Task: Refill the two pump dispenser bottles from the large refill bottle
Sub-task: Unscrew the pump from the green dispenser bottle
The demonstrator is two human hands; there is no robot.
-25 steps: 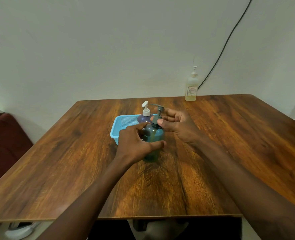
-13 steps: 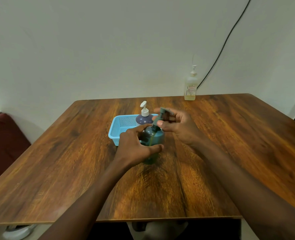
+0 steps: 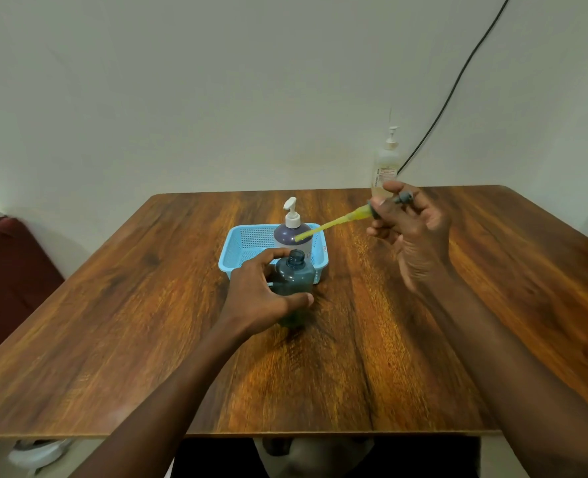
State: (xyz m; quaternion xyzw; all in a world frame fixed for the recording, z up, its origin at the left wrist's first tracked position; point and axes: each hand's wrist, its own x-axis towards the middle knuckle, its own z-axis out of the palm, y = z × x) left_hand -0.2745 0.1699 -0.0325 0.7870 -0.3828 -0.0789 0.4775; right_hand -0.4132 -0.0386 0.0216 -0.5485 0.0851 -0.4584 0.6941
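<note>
Your left hand [image 3: 263, 294] covers the left side of the teal bottle [image 3: 294, 277], and both are motion-blurred. Your right hand [image 3: 409, 225] hides most of the pump head [image 3: 403, 197] and the base of the refill bottle [image 3: 385, 163]. Its label is too small to read. Both forearms are cut off by the bottom edge.

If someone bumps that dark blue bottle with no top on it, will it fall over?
Probably not right now: the left hand holds the dark blue bottle upright on the table. Let go, it might tip easily, since it looks like light plastic. Its round body would likely roll.
</note>
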